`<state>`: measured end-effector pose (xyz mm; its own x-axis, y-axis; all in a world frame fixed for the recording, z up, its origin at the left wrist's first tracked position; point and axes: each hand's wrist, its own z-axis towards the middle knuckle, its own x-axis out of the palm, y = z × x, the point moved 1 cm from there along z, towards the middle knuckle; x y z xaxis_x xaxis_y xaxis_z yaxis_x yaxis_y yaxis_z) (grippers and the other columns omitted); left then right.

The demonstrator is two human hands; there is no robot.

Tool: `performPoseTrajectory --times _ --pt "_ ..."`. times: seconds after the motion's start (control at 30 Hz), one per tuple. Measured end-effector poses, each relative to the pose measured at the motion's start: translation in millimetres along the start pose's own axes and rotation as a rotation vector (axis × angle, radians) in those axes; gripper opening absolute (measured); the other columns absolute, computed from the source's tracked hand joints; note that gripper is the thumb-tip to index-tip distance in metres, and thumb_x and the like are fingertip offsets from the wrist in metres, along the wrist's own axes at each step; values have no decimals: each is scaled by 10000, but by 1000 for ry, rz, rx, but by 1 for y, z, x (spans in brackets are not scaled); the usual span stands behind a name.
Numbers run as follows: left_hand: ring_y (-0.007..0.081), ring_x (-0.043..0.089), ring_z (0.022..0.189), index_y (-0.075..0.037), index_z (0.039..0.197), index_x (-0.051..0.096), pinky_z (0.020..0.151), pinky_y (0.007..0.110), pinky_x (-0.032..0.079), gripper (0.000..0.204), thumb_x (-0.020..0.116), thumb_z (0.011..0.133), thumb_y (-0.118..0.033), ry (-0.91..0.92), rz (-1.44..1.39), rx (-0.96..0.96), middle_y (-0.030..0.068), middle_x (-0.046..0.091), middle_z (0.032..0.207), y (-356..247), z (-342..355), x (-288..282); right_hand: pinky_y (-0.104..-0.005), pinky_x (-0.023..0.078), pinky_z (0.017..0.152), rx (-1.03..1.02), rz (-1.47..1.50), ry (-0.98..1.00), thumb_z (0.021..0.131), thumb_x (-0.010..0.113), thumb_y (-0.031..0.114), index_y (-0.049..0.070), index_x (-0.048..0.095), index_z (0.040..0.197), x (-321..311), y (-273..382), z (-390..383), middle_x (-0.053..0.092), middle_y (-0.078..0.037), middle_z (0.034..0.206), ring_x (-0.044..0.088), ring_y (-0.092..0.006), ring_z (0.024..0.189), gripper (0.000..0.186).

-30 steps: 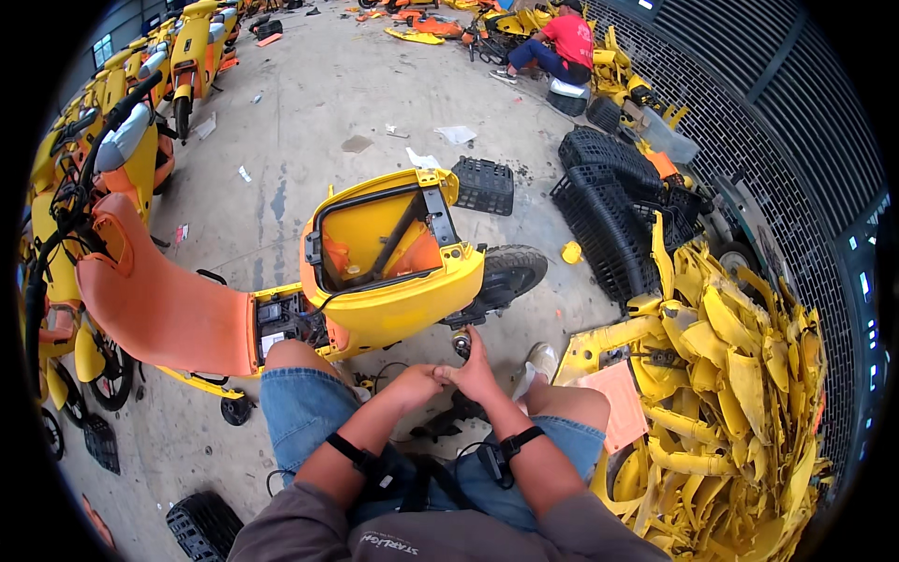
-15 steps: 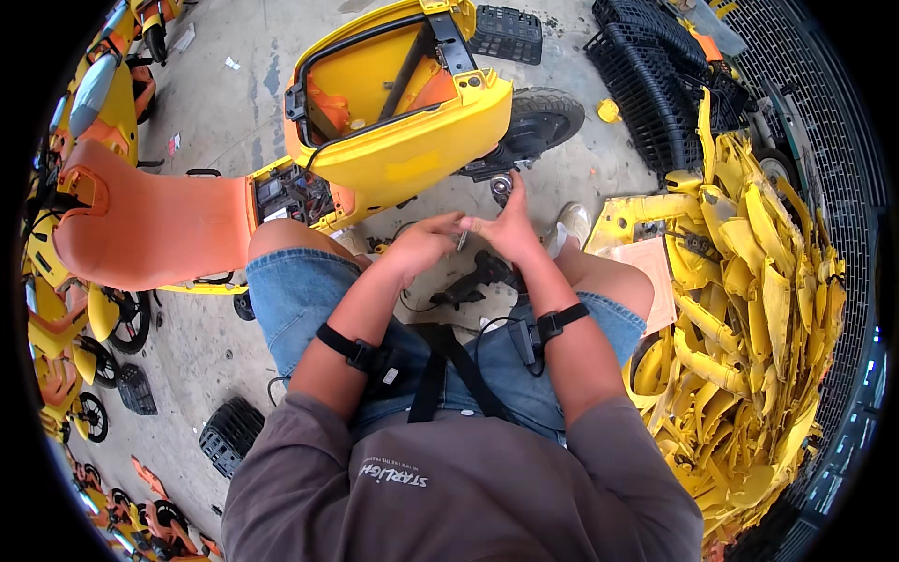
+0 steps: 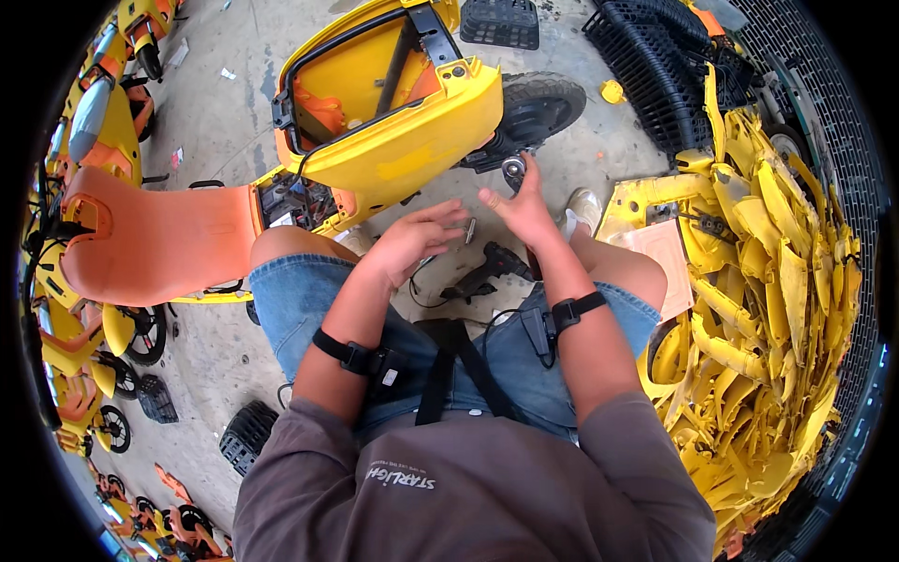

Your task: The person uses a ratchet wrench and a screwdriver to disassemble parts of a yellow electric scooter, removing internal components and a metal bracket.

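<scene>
Hands [image 3: 412, 242] moved apart; metal bit [image 3: 470, 230] nr 'em, ID unclear.

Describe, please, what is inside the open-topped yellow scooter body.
Inside the yellow body, a dark bar and orange parts show; the near wall hides what lies behind it.

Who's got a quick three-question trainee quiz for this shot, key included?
1. Which of the person's hands is nearer the yellow panel heap?
2. True or false: the left hand is clenched in a fist.
3. Where is the black pistol-shaped tool?
A) inside the scooter's open compartment
B) on the floor
C) atop the heap

Key: 1. right hand; 2. false, its fingers are extended; 3. B
</scene>
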<state>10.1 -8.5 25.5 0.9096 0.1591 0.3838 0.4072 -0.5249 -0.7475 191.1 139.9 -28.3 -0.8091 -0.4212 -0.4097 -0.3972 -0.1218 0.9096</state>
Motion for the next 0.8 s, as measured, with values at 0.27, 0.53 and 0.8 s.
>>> performPoseTrajectory --times 0.27,0.53,0.8 --pt "264 481 1413 -33 1616 297 1142 370 349 788 423 840 22 60 -64 94 106 449 1598 -5 4 9 -467 337 1195 -38 14 -10 625 980 452 -16 178 1573 18 -1 -11 303 -309 1557 347 -425 1451 1327" --pt "263 467 1436 -113 1657 209 1126 380 356 930 437 771 53 -62 -41 138 126 435 1611 -3 -4 12 -465 344 1187 39 85 -19 673 953 467 -75 168 1557 2 4 -3 309 -315 1546 361 -415 1442 1301" --pt "257 432 1473 -156 1672 167 1133 384 332 987 423 745 63 2 -43 166 130 450 1601 3 -3 20 -457 345 1186 77 131 84 683 951 427 -37 178 1567 23 18 -22 324 -312 1540 370 -398 1439 1263"
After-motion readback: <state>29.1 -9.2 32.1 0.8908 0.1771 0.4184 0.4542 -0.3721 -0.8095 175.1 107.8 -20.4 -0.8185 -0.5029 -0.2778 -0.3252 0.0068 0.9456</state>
